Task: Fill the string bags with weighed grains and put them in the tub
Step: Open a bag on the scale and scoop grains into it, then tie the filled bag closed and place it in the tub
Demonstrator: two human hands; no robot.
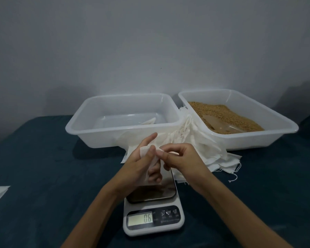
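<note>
String bag (151, 169), white, empty: held above the scale (153, 212), left hand (141, 163) gripping one side, right hand (179, 158) pinching its top edge, hands close together. Behind on the dark worktop (43, 167): left tub (122, 120) holding one bag, right tub (240, 119) of grains (222, 113), spare bags (204, 147) heaped between them.

We had single head view only: looked forward and down from above near table edge, scale (152, 208) close, tubs (122, 120) farther, wall beyond.

We count two translucent white plastic tubs (89, 122) (283, 120), one white digital kitchen scale (153, 219), two bare hands (138, 165) (183, 158), and an uncountable heap of white cloth string bags (209, 151).
</note>
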